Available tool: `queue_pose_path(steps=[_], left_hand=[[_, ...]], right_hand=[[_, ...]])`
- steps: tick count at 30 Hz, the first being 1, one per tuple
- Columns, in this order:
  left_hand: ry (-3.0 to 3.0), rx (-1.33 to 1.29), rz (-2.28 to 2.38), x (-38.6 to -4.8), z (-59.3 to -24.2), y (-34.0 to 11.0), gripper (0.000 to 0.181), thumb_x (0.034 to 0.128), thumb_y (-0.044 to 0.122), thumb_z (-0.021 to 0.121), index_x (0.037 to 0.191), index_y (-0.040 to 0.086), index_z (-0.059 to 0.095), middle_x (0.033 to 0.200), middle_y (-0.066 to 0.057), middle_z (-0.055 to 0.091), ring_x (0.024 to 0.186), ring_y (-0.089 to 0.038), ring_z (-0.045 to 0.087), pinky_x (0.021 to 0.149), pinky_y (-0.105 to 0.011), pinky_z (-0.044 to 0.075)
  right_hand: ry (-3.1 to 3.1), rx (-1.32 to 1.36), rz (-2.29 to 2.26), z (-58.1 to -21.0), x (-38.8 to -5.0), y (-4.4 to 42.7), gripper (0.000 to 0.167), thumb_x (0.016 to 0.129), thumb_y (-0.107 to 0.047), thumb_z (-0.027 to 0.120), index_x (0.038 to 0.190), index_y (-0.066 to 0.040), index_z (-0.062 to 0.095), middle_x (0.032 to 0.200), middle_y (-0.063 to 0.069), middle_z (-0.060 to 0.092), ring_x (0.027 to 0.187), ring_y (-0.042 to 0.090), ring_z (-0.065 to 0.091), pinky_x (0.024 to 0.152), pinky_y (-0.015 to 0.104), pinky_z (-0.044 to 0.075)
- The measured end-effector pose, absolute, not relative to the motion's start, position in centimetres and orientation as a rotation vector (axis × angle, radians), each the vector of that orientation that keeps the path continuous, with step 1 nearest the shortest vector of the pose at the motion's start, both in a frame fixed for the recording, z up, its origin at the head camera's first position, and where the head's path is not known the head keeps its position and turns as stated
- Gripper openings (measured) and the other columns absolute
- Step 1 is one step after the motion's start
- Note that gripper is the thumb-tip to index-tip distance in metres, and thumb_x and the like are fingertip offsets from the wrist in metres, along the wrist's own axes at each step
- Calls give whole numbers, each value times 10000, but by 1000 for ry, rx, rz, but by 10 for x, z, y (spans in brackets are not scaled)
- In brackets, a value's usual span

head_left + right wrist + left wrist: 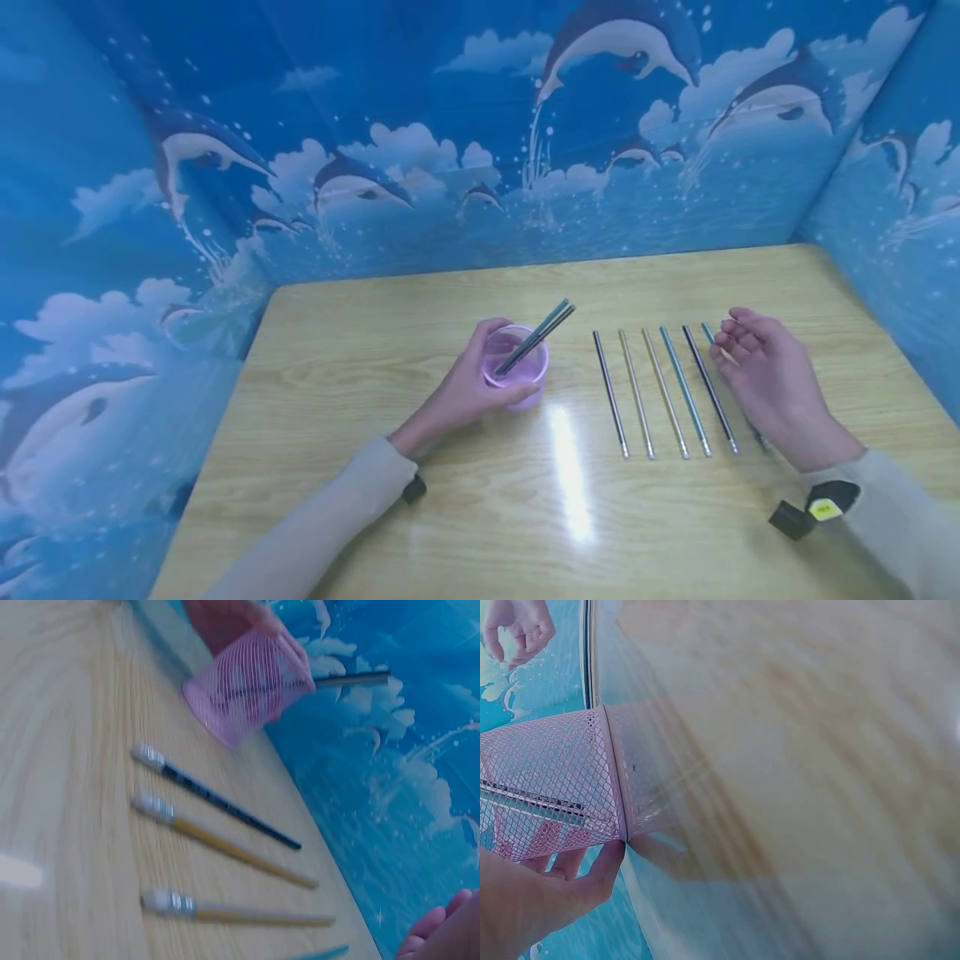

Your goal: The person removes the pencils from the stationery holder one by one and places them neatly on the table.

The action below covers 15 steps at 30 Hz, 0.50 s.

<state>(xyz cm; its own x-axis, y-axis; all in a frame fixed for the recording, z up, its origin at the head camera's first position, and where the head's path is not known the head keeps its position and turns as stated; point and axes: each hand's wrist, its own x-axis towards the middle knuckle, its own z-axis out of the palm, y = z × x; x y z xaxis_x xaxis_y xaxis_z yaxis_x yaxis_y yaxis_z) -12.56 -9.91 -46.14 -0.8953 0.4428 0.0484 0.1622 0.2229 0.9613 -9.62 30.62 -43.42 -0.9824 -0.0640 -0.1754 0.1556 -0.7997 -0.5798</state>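
My left hand [468,382] grips a pink mesh pen cup [527,400], fingers and thumb around its side. Inside the cup, a few pencils [536,337] lean to the right. Beside it, several pencils lie in a row, eraser ends toward me: a dark one [611,393], two yellowish ones [636,392], a teal one [686,392] and a dark blue one [709,387]. Over the rightmost teal pencil [707,331] is my right hand [772,387], palm turned inward, fingers loosely bent, with nothing visible in it. That hand hides the pencil's middle.
The wood-grain table [337,367] carries a bright light reflection in front of the cup. A blue dolphin-print backdrop [450,208] borders the table at the back and both sides.
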Motion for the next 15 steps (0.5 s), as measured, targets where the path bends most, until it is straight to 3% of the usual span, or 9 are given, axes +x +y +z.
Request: queue_pose_path(steps=[8,11,15], left_hand=[[2224,653,1769,-128,-465,-97,937,866,159,951,1613,241,392,1477,-66,602,1343,-309,615,1107,-475,544],[2229,654,1771,-128,-465,-97,969,861,152,953,1634,248,376,1477,-73,604,1343,-316,614,1116,-479,536],[2249,620,1771,-127,-464,-99,1048,845,150,961,1670,264,324,1475,-63,610,1345,-314,611,1111,-478,539]], right_hand=[[1318,95,-2818,-425,-96,259,168,1133,5,492,1177,-29,651,1077,52,628,958,178,600,814,275,563],[1544,157,-2743,-424,-98,241,128,1108,-2,574,1106,-45,695,1177,27,594,985,144,584,816,249,571],[1718,217,-2601,-424,-99,220,68,1102,-79,644,1156,-90,684,1278,17,520,1042,117,558,868,226,577]])
